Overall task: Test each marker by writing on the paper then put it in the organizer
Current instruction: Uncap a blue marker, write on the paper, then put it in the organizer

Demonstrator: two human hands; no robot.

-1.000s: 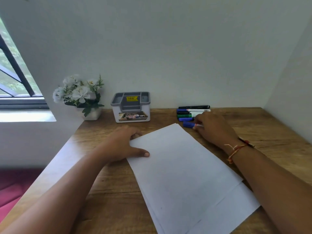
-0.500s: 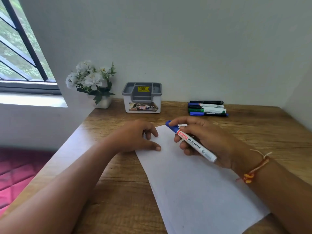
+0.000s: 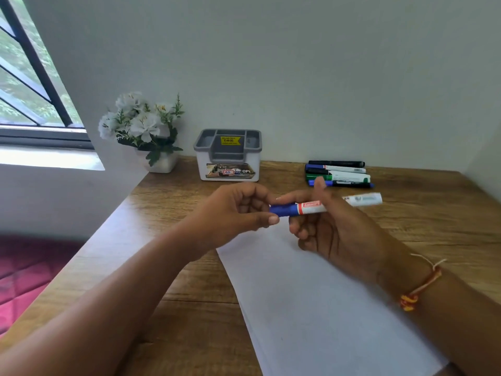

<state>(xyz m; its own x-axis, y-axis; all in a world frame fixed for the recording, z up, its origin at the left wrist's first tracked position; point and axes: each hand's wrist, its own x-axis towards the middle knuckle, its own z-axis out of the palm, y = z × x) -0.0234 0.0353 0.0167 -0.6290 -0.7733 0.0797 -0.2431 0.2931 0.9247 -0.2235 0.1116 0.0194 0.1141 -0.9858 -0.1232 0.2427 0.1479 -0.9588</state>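
I hold a whiteboard marker (image 3: 311, 207) level above the white paper (image 3: 311, 308), my right hand (image 3: 333, 229) wrapped around its white barrel and my left hand (image 3: 235, 213) pinching its blue cap (image 3: 283, 210) between thumb and fingers. The grey-topped organizer (image 3: 228, 156) stands at the back of the wooden desk (image 3: 195, 308) beside a pot of white flowers (image 3: 143, 128). The other markers (image 3: 337, 174) lie in a row near the wall, well to the organizer's right.

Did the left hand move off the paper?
Yes. The left hand lifted off the paper and now pinches the cap of the blue marker.
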